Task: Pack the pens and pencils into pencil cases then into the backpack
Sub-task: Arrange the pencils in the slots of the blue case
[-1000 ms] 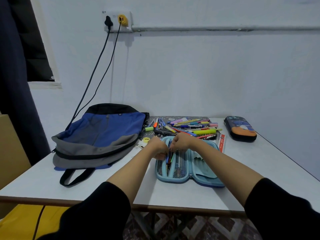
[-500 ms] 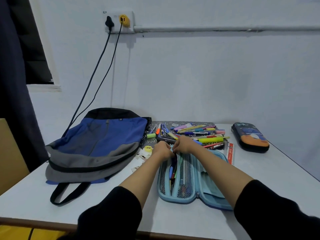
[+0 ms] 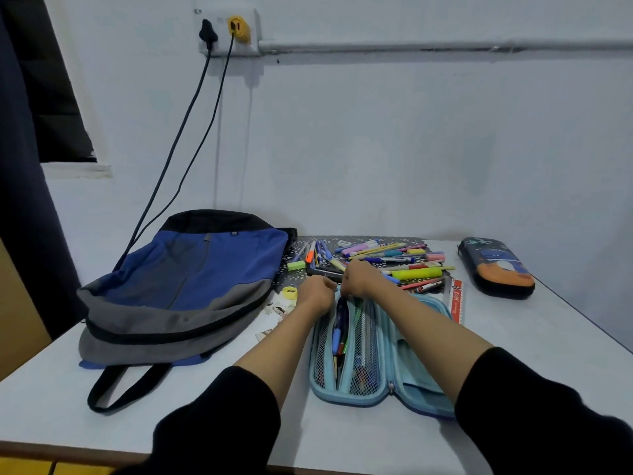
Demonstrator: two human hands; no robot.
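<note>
Left hand, right hand close together, fingers curled at far end of open blue pencil case on bench; grip hidden. Pens in mesh pockets. Pen pile behind, backpack left, dark case right.

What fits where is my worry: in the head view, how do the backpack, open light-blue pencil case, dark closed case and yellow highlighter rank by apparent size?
1. backpack
2. open light-blue pencil case, though it lies nearer the camera
3. dark closed case
4. yellow highlighter
</note>
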